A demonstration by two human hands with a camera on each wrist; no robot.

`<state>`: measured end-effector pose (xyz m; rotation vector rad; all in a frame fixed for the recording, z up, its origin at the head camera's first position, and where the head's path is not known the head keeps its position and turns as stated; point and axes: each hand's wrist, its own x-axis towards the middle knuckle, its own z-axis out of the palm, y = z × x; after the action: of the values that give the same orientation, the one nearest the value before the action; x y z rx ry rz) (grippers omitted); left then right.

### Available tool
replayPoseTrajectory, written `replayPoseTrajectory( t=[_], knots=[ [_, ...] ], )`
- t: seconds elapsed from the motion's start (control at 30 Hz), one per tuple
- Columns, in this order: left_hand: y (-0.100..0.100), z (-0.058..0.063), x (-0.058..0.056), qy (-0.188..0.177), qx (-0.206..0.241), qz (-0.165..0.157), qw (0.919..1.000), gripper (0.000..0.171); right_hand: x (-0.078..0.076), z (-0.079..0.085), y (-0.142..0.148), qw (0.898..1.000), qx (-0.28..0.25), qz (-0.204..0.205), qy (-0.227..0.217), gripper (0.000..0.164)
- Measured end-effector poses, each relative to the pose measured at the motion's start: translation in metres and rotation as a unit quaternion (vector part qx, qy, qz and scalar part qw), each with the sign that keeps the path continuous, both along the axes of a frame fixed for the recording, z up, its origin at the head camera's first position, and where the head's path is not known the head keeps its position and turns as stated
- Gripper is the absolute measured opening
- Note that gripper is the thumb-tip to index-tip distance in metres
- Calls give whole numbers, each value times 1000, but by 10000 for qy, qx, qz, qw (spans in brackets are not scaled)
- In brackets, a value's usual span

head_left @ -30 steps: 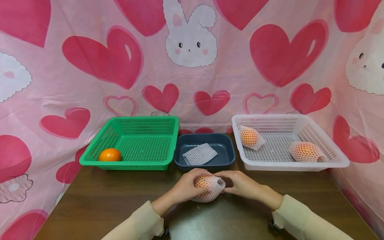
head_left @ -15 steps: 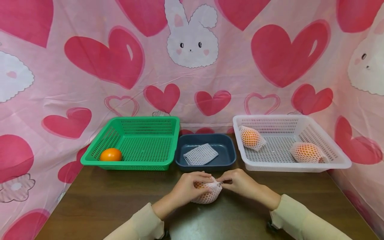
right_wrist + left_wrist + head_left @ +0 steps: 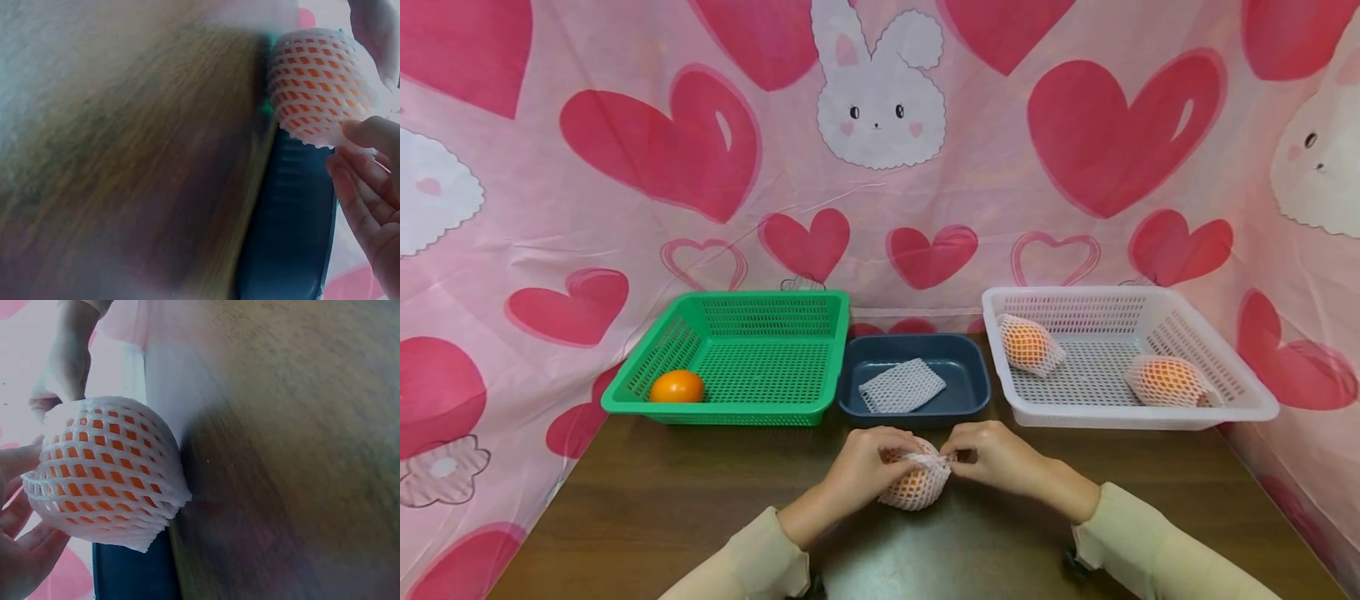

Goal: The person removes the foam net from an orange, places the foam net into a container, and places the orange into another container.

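Head view: you hold the sleeved orange (image 3: 916,490) at lower centre, over the table (image 3: 715,492) and just in front of the dark tray (image 3: 917,418); whether it touches the tabletop cannot be told. Your left hand (image 3: 867,462) grips it from the left, fingers and thumb curved about its upper side, while your right hand (image 3: 992,452) pinches the gathered edge of the net. As far as the layout allows a judgement, two pieces are finished: the wrapped fruit (image 3: 1027,345) and the second wrapped fruit (image 3: 1167,381) in the white basket (image 3: 1138,414), right of frame. The one you hold seems nearly done, its sleeve on but its end perhaps needing tidying; one bare orange (image 3: 677,387) in the green basket (image 3: 722,408), left of frame, and one flat net sleeve (image 3: 901,387) in the tray appear to remain. The held piece's long axis runs roughly left to right, its pinched end toward frame right. Left wrist view: you see that axis run from your right hand, upper left, down to the loose hem at lower centre-left. Right wrist view: your thumb and fingers close on the pinched end, which points toward lower right.
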<state>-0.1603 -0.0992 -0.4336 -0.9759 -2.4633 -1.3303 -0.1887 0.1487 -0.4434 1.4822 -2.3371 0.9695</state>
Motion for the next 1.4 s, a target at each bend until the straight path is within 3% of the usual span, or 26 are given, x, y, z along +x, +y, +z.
replayPoseTrajectory(
  t=[0.23, 0.47, 0.6, 0.73, 0.83, 0.9, 0.97, 1.1, 1.27, 1.4],
  knots=[
    [0, 1, 0, -20, 253, 154, 9996, 15, 4, -1, -6, 9986, 213, -415, -233, 25],
    [-2, -2, -1, -172, 387, 512, 9978, 14, 4, -2, -6, 9962, -58, -609, -624, 29],
    [-4, -4, -2, -479, 450, 609, 9960, 14, 4, -3, -4, 9885, -351, -465, -1397, 26],
    [-6, -5, -2, -819, 523, 679, 9930, 16, 3, -5, -1, 9657, -540, -434, -2501, 34],
    [-8, -7, -3, -1061, 619, 585, 9907, 20, 2, -8, 0, 9534, -528, -325, -2953, 41],
    [-8, -8, -4, -1184, 551, 467, 9903, 26, 2, -11, 0, 9545, -507, -260, -2928, 43],
    [-9, -9, -5, -1192, 356, 406, 9914, 34, 2, -14, -3, 9623, -540, -273, -2652, 43],
    [-8, -9, -6, -995, -161, 450, 9939, 41, 2, -18, -9, 9705, -723, -613, -2216, 32],
    [-6, -8, -6, -985, -39, 451, 9941, 32, 3, -20, -14, 9684, -999, -680, -2180, 22],
    [-4, -6, -4, -1077, 119, 490, 9929, 28, 6, -19, -17, 9731, -1187, -623, -1873, 18]
  ],
)
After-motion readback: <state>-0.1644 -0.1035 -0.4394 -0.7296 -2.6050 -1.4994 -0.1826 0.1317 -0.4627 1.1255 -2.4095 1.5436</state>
